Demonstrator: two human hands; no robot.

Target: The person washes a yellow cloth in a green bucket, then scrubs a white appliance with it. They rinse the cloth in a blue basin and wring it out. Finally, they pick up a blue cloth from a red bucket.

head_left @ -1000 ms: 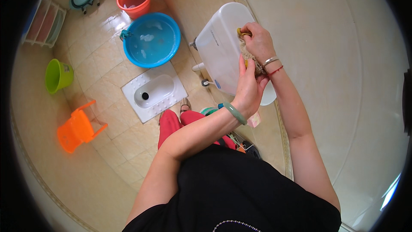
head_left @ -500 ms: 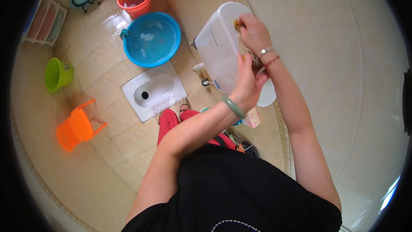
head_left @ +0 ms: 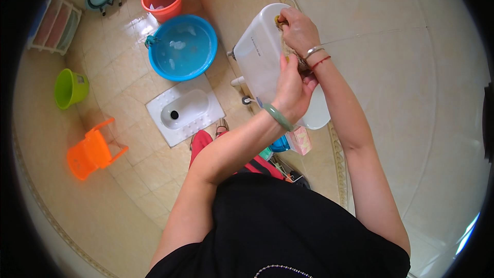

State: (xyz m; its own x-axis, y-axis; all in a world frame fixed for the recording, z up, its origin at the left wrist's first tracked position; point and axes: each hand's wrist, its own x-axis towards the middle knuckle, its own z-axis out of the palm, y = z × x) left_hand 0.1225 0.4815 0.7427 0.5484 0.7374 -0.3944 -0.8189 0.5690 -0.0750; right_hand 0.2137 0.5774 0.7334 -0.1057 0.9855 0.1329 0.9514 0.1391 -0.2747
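Observation:
Above the white wall-mounted toilet tank, both hands grip a bunched tan cloth with yellowish patches at its edge. My right hand pinches its far end. Closer to me, my left hand, a green bangle on the wrist, has fingers closed on its near part. Some of the cloth is hidden behind the right wrist, which carries a silver bracelet and a red string. I cannot tell whether the cloth touches the tank.
On the floor stand a blue basin of soapy water, an orange-red bucket, a green bucket and an orange chair. A white squat toilet lies before my feet. A white rack is at the far left.
Both hands have shifted slightly left with the cloth, and more of it shows between them. A blue object and a pink box below the left forearm are more visible.

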